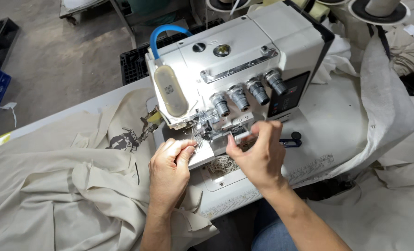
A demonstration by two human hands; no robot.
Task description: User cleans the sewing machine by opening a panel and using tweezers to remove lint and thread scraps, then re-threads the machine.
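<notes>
Sewing machine [235,60], white, sits on the pale table [337,116]; both hands work at its needle area at the front. Left hand [169,169]: fingers curled together, thumb pressed against the forefinger, tips pinched at the metal parts just left of the needle; whether a thread lies between them cannot be told. Right hand [259,155]: thumb and forefinger closed on a small silvery tool [242,136], held level and pointing left toward the needle, other fingers folded loosely behind. Below the hands, a tangle of pale thread trimmings [223,163] lies on the plate [218,179] in front of the machine. Four grey tension knobs [246,93] run in a slanted row across the machine's face. Blue hose [167,32] loops at the machine's upper left. Left of the machine: beige cloth [63,186] with a dark printed figure [123,139], spread and bunched over the table edge. Right of the machine: more pale cloth [388,102] heaped, hanging down. Small dark blue object [291,139] lies on the table just right of the right hand.
</notes>
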